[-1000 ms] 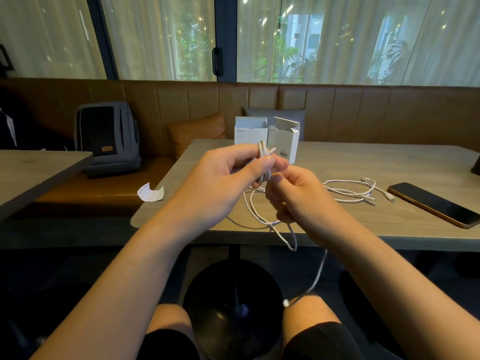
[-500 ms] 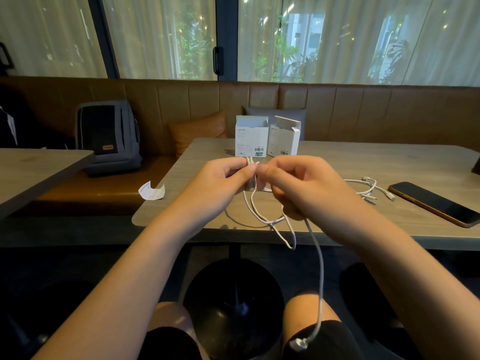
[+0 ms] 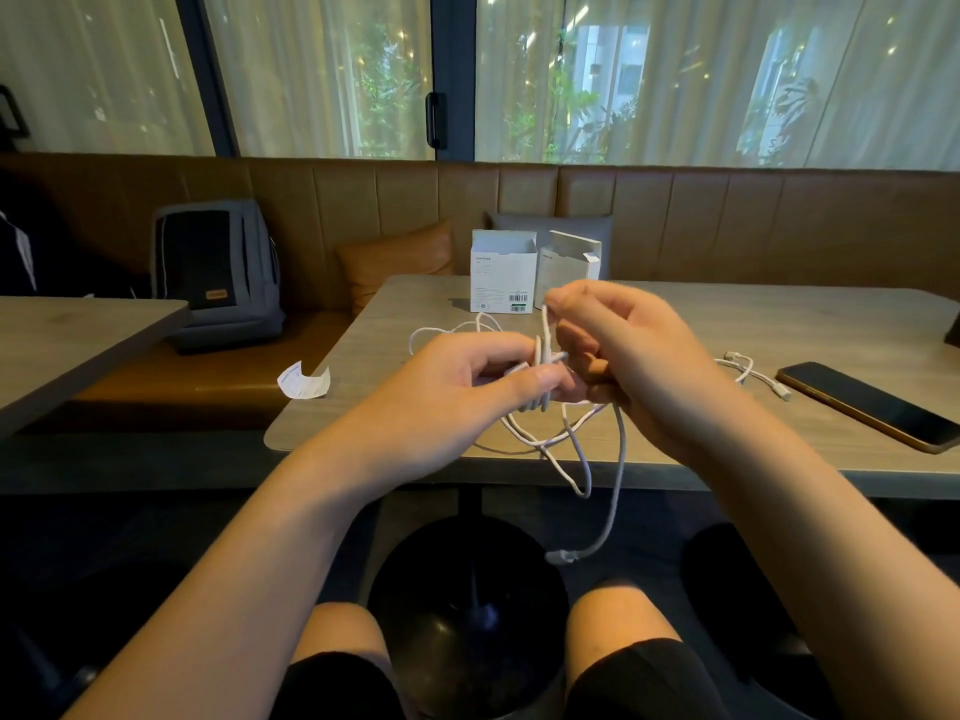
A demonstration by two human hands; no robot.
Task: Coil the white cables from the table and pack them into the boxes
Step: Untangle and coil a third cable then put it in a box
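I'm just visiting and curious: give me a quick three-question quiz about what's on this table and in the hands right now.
1. True or false: both white boxes stand with their tops open.
2. Which hand pinches the coiled bundle of the white cable: the left hand or the right hand?
3. Multiple choice: the phone lies A) on the bench, B) on the table at the right, C) inside a box.

Key: 1 true; 2 left hand; 3 B.

A café-like seating area: leather bench (image 3: 727, 226), wooden tables (image 3: 779, 324), curtained windows (image 3: 322, 70).
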